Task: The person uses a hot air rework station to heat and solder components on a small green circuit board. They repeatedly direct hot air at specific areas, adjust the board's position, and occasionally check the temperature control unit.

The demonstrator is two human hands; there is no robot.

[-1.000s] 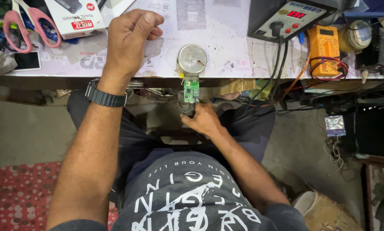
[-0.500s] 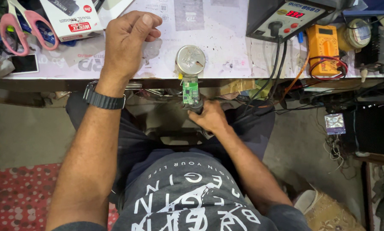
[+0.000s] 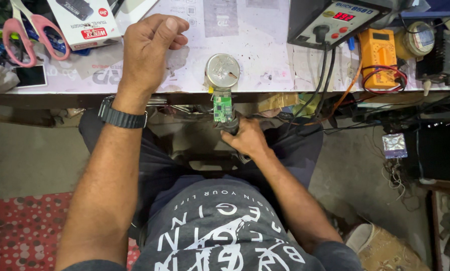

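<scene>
right hand point(image 3: 245, 138) closed on a small green circuit board point(image 3: 221, 106), held upright just below the table point(image 3: 265, 65) edge | left hand point(image 3: 147, 47) loosely curled, empty, resting on the table's paper cover | round silver tin point(image 3: 223, 70) just above board | white-and-red carton point(image 3: 82, 20) far left beside pink-handled scissors point(image 3: 19, 32) | orange meter point(image 3: 380, 57) right

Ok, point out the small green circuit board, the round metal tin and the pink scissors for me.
green circuit board point(image 3: 220, 106), head view, middle of the board's face.
round metal tin point(image 3: 222, 71), head view, centre of the lid.
pink scissors point(image 3: 40, 31), head view, on a pink handle loop.
</scene>
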